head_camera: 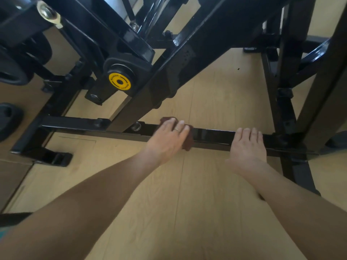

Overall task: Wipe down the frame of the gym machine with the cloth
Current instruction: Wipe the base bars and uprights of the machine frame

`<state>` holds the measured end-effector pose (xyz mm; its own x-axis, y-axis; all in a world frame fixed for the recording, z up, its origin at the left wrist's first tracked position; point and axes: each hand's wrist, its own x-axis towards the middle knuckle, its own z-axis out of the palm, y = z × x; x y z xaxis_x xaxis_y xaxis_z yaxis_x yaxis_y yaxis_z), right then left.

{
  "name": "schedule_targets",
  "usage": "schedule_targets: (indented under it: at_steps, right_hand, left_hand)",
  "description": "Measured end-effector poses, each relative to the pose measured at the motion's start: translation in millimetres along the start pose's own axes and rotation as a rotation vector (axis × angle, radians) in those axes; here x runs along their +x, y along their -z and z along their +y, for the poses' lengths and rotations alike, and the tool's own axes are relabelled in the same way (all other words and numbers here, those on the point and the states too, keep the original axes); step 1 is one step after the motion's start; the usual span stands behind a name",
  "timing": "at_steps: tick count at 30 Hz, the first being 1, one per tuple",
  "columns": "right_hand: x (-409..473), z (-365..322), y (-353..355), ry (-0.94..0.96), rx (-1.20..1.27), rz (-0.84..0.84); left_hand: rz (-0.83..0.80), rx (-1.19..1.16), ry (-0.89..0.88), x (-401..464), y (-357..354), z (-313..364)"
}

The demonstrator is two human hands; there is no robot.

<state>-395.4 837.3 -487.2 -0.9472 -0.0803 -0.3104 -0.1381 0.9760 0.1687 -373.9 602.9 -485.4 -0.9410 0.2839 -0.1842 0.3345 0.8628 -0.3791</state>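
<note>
The left hand (170, 139) presses the brown cloth (187, 142) flat-fingered onto the machine's low crossbar (212, 136) just above the floor (187, 194), the right hand (247, 147) resting open alongside, where a longer stroke could bunch the cloth against it.

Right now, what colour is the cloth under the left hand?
Dark reddish brown; the cloth shows best in the head view.

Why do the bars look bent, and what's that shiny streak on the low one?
Head view: the wide-angle lens bows the black frame towards the edges; daylight glares off the glossy crossbar between the left hand, which presses the brown cloth, and the right hand; the nearest forearms are soft and slightly blurred.
</note>
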Motion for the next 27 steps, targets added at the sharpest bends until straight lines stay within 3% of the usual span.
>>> schedule_targets:
  at_steps: [5, 9, 16, 23, 27]
  right_hand:
    - [0.6, 9.0, -5.3, 0.047, 0.01, 0.096]
    - [0.2, 10.7, -5.1, 0.054, 0.032, 0.1]
    - [2.4, 22.0, 6.3, 0.112, 0.11, 0.023]
    - [0.8, 42.2, 3.5, 0.196, 0.064, 0.051]
    - [-10.0, 60.4, -4.8, 0.126, 0.027, 0.076]
  left_hand:
    - [0.047, -0.123, -0.146, 42.3, 29.8, 59.6]
    - [0.075, -0.073, -0.205, 31.0, 17.9, 26.0]
    - [-0.043, -0.091, -0.051, -2.9, -16.7, -42.1]
    - [-0.077, -0.114, -0.128, 29.8, 25.3, 13.0]
    - [-0.016, -0.149, -0.181, 64.7, 55.8, 78.6]
